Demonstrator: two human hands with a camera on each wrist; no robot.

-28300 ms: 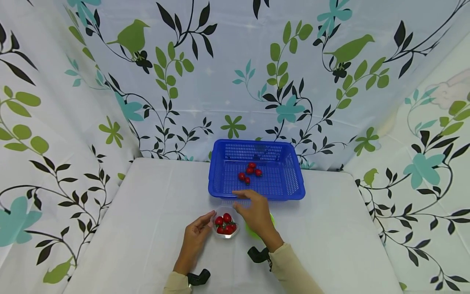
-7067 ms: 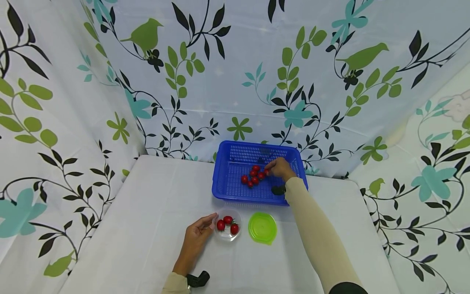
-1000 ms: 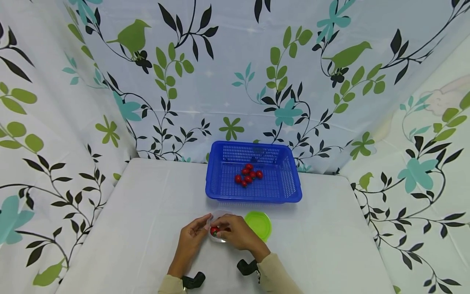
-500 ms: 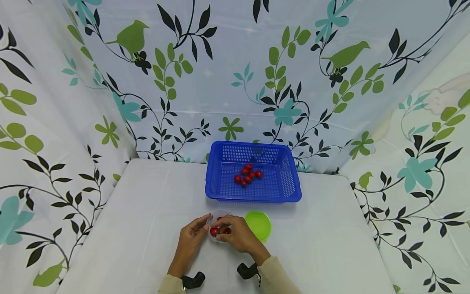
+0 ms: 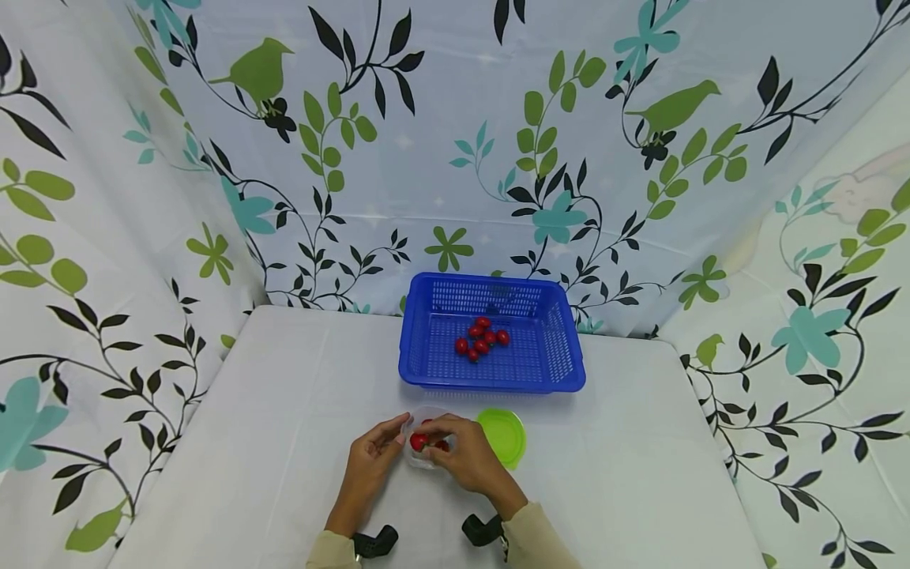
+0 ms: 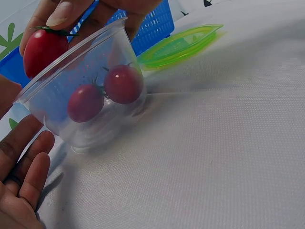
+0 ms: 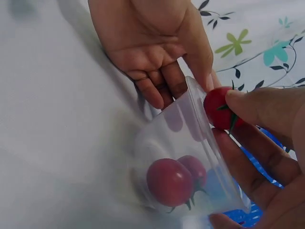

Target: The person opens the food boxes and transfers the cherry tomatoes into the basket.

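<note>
A small clear plastic cup [image 5: 425, 447] stands tilted on the white table near the front edge. Two red cherry tomatoes [image 6: 123, 84] lie in the cup [image 6: 81, 109]. My right hand [image 5: 464, 458] pinches a third cherry tomato [image 5: 418, 441] between thumb and fingertip, at the cup's rim [image 7: 218, 107]. My left hand [image 5: 371, 458] holds the cup's left side, thumb by the rim and fingers [image 7: 159, 86] against the wall. Behind stands a blue basket [image 5: 430, 359] with several tomatoes [image 5: 482, 338] inside.
A green lid [image 5: 503, 436] lies flat just right of the cup, close to my right hand. The basket sits at the table's back edge against a leaf-patterned curtain [image 5: 455, 142] that encloses three sides. Bare white tablecloth [image 5: 284, 411] spreads left and right.
In the last second my right hand has raised the pinched tomato from inside the cup to its rim. My left hand has stayed on the cup. The cup holds fewer tomatoes than earlier, the basket more.
</note>
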